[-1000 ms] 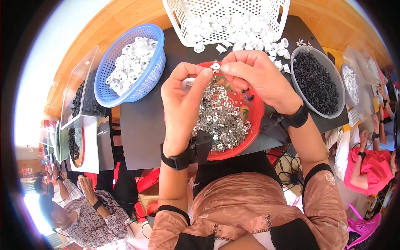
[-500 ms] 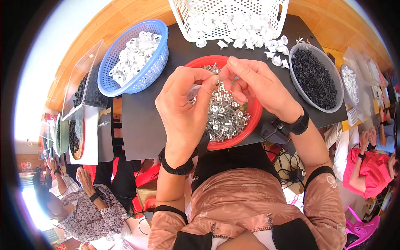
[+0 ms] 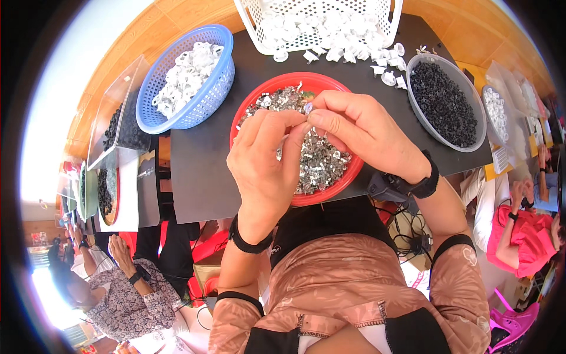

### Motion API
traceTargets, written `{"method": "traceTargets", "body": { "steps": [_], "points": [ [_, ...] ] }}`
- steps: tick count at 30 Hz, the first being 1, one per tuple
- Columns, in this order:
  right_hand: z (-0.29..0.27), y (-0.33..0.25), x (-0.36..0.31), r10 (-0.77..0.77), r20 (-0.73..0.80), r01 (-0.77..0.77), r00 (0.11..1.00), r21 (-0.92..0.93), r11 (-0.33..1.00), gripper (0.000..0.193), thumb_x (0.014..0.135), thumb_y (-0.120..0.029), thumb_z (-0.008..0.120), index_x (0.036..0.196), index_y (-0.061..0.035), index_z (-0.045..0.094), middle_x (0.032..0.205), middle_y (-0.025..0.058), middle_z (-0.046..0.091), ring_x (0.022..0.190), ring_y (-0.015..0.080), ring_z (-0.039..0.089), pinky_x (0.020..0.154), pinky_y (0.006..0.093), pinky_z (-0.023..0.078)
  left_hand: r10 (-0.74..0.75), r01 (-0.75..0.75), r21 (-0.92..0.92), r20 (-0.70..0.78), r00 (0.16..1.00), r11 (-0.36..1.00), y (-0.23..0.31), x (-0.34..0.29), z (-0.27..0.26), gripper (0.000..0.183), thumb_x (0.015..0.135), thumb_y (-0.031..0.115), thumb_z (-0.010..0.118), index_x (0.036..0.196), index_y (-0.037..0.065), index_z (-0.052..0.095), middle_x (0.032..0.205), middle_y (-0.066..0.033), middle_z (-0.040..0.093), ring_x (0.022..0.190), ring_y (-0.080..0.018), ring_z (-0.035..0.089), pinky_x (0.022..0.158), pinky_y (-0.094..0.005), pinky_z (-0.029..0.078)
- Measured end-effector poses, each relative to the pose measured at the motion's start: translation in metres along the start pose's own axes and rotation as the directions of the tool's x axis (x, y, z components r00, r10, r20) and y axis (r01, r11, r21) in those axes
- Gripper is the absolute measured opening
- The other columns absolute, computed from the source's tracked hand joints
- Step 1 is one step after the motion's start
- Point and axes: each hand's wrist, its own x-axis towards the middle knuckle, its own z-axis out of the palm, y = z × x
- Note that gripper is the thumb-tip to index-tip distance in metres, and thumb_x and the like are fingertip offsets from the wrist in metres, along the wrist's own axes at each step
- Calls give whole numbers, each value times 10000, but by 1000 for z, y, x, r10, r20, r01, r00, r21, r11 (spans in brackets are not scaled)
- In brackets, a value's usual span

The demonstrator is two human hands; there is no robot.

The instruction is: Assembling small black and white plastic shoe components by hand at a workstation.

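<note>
Over a round red tray (image 3: 237,112), my two hands meet fingertip to fingertip. My left hand (image 3: 259,162) is closed in a pinch between thumb and forefinger. My right hand (image 3: 371,133) pinches at the same spot, its other fingers curled beneath. A tiny pale, shiny piece (image 3: 308,108) shows at the fingertips; its kind is too small to make out, and the fingers hide the rest. Below, many small silvery metal clips (image 3: 321,168) lie heaped in the tray.
A blue colander (image 3: 227,74) of white plastic parts stands at the left. At the back is a white basket (image 3: 250,29), with white parts (image 3: 388,78) spilling out. A clear tub (image 3: 451,144) of black pieces sits at the right. Co-workers (image 3: 127,295) sit on both sides.
Both hands have come down slightly, and my fingertips have closed together from a small gap. The view has shifted a little, and more of the tray's far left side shows.
</note>
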Motion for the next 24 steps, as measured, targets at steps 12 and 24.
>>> {"method": "traceTargets", "body": {
  "steps": [12,24],
  "points": [
    [25,19,-11,-517,-43,333,855,-719,610,187,863,-193,653,837,-41,547,763,92,503,677,280,541,595,372,449,-509,581,-783,415,754,222,-10,-36,5,95,894,20,650,988,22,636,897,24,609,805,-32,532,731,-180,431],
    [31,17,-12,-515,36,351,856,-773,529,144,862,-159,643,881,-48,555,801,95,517,673,297,526,612,378,437,-546,550,-820,393,740,156,-2,-52,12,83,919,51,630,1001,39,618,900,22,592,768,-43,528,693,-190,431]
  ]
}}
